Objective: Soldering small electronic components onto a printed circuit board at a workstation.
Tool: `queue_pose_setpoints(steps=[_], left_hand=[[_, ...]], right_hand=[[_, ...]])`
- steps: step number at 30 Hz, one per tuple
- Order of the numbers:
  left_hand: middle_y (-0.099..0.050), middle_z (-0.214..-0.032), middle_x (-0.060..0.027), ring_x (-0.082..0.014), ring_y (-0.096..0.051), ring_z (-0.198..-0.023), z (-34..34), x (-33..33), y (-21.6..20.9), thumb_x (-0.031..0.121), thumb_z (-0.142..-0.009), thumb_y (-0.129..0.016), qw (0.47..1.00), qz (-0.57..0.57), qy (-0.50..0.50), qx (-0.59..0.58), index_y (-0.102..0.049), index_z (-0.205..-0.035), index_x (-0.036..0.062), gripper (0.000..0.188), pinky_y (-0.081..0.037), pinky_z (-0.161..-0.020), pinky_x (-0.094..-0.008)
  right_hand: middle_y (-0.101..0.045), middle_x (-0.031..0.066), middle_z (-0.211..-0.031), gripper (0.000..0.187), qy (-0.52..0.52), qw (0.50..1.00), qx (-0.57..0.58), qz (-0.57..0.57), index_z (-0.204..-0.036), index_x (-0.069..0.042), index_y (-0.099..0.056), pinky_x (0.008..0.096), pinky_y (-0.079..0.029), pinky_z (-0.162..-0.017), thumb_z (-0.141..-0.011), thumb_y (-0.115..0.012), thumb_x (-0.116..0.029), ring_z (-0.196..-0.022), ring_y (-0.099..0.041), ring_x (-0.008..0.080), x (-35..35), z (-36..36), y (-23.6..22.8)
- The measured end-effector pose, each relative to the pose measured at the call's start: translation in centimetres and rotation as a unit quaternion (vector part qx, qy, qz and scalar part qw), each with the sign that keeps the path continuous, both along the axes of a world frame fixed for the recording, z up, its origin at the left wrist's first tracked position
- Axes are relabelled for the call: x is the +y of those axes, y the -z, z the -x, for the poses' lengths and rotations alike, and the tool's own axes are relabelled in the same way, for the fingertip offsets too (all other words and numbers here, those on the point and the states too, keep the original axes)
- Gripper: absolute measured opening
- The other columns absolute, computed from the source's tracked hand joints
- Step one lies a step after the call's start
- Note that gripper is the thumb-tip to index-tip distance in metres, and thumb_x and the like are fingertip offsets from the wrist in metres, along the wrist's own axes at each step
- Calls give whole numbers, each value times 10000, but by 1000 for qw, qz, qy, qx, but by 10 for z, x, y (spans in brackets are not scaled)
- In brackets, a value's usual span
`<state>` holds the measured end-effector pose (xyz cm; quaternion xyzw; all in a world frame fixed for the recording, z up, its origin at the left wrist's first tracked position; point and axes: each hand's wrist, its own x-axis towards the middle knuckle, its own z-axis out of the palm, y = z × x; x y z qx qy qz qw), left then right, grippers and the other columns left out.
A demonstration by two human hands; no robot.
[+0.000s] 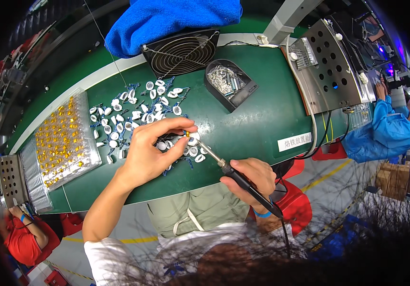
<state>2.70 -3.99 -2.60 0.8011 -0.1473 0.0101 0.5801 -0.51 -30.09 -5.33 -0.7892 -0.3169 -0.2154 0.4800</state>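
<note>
Head-mounted fisheye — down onto nearby hands [150,150]

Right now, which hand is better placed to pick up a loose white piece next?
Probably the left hand: it is beside the loose white pieces, though it pinches a small part. The right hand is farther off and grips the soldering iron.

The left forearm [106,206] slants up from the lower left; the left grip [144,151] arches inward, thumb and index finger closing in a pinch. The right grip [256,174] curls pen-style, its thumb and fingers opposed.
</note>
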Motion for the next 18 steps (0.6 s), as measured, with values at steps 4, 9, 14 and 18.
queue_pose_setpoints(steps=[4,9,14,18], left_hand=[[-780,-1094,-116,-201,-760,-975,4,2,-5,-56,-875,-706,1000,2,-11,8,-720,-1183,-8,312,-608,-890,-320],[-735,-1050,-132,-279,-724,-990,4,2,-7,-28,-858,-742,987,-73,36,-141,-723,-1053,1,198,-586,-847,-370],[-746,-1051,-148,-264,-731,-1034,11,21,-35,-72,-833,-751,978,-71,22,-194,-743,-1033,-14,208,-583,-871,-348],[-715,-1017,-95,-173,-722,-939,1,91,-57,-34,-902,-686,983,-96,-79,-132,-726,-1051,-18,154,-605,-842,-298]], right_hand=[[-739,152,-863,423,1,1000,27,-8,-1113,12,-714,333,-571,-646,-780,-911,-159,-706,-722,270,-3,6,-9],[-685,153,-927,473,96,994,45,30,-1274,18,-670,383,-550,-699,-832,-829,-40,-763,-667,264,-7,-10,-9],[-646,183,-959,518,112,979,6,173,-1380,-47,-627,447,-508,-757,-878,-758,-34,-840,-612,374,-2,-41,-18],[-685,181,-881,452,104,992,-35,68,-1345,33,-634,413,-523,-693,-898,-674,85,-728,-638,326,2,-27,-14]])
